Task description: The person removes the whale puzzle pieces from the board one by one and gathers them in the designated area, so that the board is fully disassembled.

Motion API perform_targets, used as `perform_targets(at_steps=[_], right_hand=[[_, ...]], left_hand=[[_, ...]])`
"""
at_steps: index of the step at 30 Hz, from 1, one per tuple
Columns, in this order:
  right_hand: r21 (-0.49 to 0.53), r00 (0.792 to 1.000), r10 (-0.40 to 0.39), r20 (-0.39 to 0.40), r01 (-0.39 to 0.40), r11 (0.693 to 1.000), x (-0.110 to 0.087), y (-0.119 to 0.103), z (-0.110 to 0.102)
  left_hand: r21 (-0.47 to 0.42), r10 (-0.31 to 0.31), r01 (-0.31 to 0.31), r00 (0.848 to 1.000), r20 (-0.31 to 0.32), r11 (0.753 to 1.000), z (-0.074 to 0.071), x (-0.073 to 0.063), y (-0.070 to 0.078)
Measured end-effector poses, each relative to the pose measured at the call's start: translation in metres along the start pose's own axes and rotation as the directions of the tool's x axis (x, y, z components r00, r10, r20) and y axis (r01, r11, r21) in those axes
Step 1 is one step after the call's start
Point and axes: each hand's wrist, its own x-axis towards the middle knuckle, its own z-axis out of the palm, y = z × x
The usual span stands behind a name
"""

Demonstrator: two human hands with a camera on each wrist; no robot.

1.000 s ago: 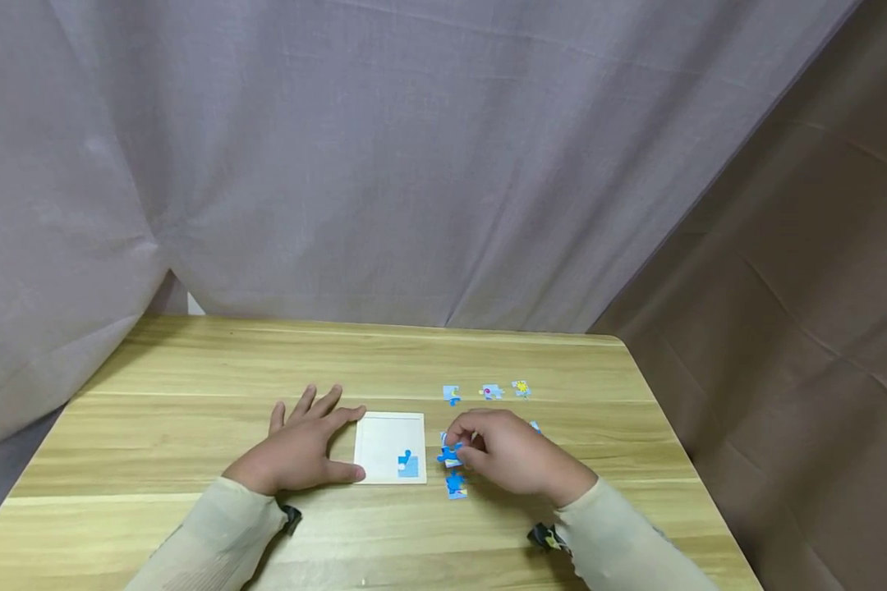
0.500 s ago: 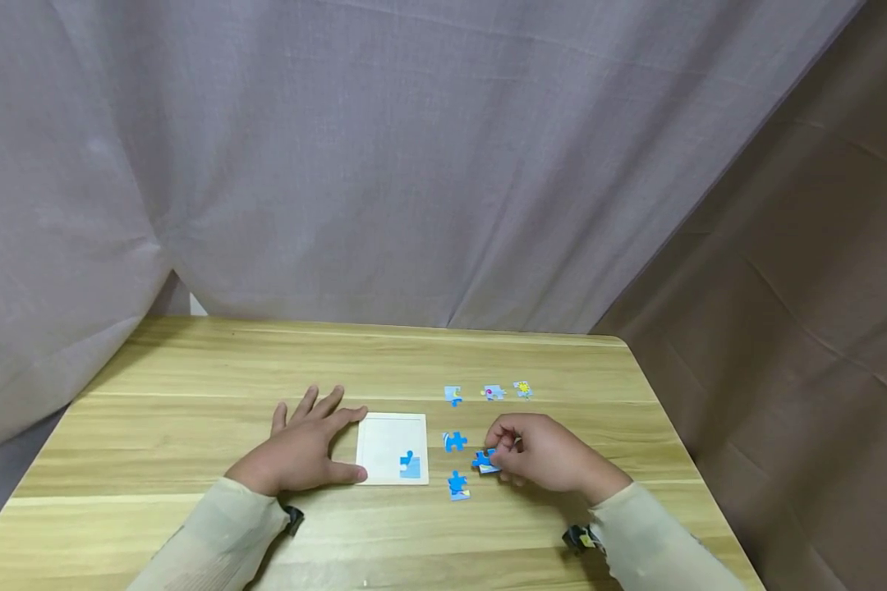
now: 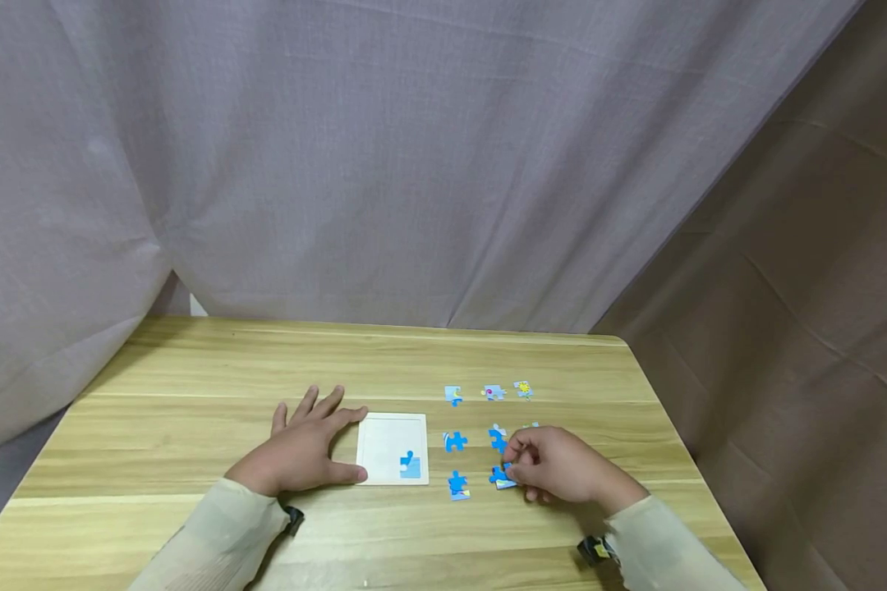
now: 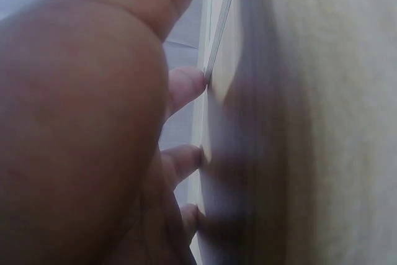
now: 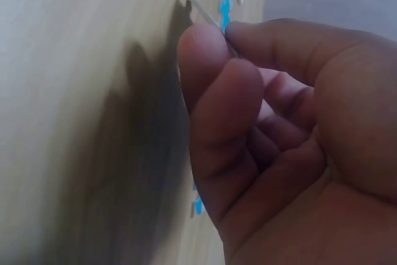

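In the head view my left hand [image 3: 299, 450] lies spread beside a square white puzzle tray [image 3: 377, 443]. Its thumb and index finger touch the tray's two left corners. One blue puzzle piece [image 3: 411, 468] sits in the tray's lower right part. Further right, my right hand [image 3: 565, 466] pinches a blue jigsaw piece [image 3: 501, 478] between thumb and fingers. In the right wrist view this held piece [image 5: 201, 9] appears edge-on, tilted above the wood, mostly covered by the fingertips. Just behind it lies another blue piece [image 3: 498, 437].
Loose puzzle pieces lie right of the tray: a striped blue one [image 3: 454, 442], one below it [image 3: 458, 486], and a back row ending in a yellow-patterned piece [image 3: 522, 388]. Another piece [image 3: 532, 425] is partly hidden by the right hand. A grey curtain [image 3: 384, 205] hangs behind the table [image 3: 214, 369].
My right hand has moved right with the pinched piece, away from the tray, uncovering the striped blue piece and the one below it. The left hand and tray stay in place.
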Motion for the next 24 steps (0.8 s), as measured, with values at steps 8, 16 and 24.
perform_targets(at_steps=[8,16,24], right_hand=[[-0.068,0.999,-0.03,-0.016,0.029,0.997,-0.0036,0.0061,0.0032],[-0.154,0.998,-0.053,-0.016,0.05,0.987,-0.0011,0.0077,0.0027],[-0.183,0.999,-0.044,-0.017,0.041,0.982,0.0,0.0093,0.002]], left_hand=[[-0.002,-0.001,0.001,1.0,0.0,1.0,-0.0003,0.0001,0.0008],[-0.007,0.0,0.0,1.0,0.002,1.0,-0.0012,-0.0003,0.0016],[-0.005,0.002,-0.002,1.0,-0.001,1.0,-0.0013,-0.0007,0.0016]])
